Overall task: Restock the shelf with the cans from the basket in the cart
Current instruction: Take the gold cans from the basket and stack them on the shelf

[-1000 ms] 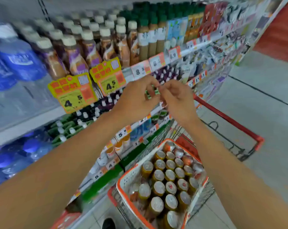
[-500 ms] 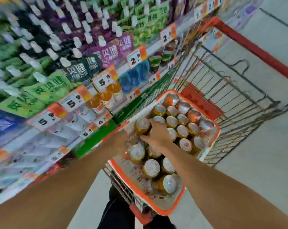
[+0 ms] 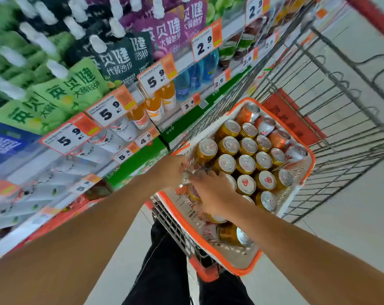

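Note:
An orange-rimmed white basket sits in a wire cart and holds several gold cans with silver tops, most upright, a few lying on their sides. Both hands are down in the basket's near left part. My left hand curls round a tilted can at the basket's left wall. My right hand reaches over the cans and grips another can, which is mostly hidden under its fingers. The shelf runs along the left.
The shelf carries green, black and purple drink pouches, orange bottles, blue bottles and white-and-orange price tags. The cart's red handle is at the top right. Grey floor lies to the right; my dark trousers are below the basket.
Both hands dropped from the shelf's price rail into the basket. The view tilted down and closer. The hands now grip cans at the basket's left side.

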